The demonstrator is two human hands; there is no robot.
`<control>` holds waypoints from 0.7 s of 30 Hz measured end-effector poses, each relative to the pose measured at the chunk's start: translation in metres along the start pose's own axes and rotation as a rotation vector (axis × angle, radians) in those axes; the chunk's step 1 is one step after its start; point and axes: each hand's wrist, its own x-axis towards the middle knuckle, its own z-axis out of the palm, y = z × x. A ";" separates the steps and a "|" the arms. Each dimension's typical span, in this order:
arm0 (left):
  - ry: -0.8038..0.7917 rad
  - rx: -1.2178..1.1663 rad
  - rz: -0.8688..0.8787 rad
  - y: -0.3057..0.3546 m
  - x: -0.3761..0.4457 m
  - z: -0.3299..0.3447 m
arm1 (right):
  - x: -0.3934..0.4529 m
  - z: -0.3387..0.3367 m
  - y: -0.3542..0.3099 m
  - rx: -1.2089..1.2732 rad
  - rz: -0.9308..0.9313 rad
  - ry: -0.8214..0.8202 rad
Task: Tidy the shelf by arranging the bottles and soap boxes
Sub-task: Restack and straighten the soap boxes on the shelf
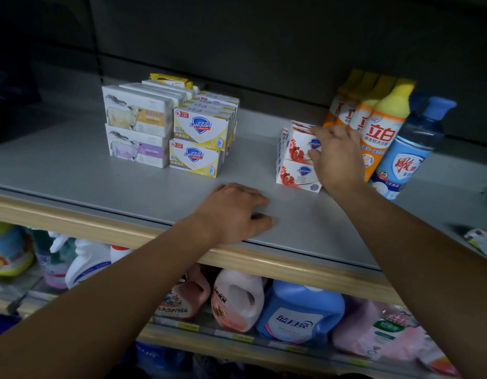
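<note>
On the grey shelf (72, 160) stand stacked soap boxes: sheep-print boxes (137, 127) at the left, yellow Safeguard boxes (200, 143) beside them, and red-and-white Safeguard boxes (295, 170) further right. My right hand (336, 157) grips the top red-and-white box (301, 139), thumb on its front and fingers over its top. Right of it stand orange bottles with yellow caps (379, 124) and a blue-capped bottle (412, 154). My left hand (234, 212) rests on the shelf near its front edge, fingers loosely curled, holding nothing.
A wooden trim (100, 228) runs along the shelf's front. On the lower shelf stand a pink detergent jug (237, 299), a blue jug (302, 313), spray bottles (86, 263) and pink refill bags (387, 329). A crumpled packet (481, 239) lies at the right edge.
</note>
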 end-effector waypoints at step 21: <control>0.049 -0.019 -0.218 -0.064 -0.046 -0.047 | -0.001 -0.021 -0.107 0.356 -0.247 -0.075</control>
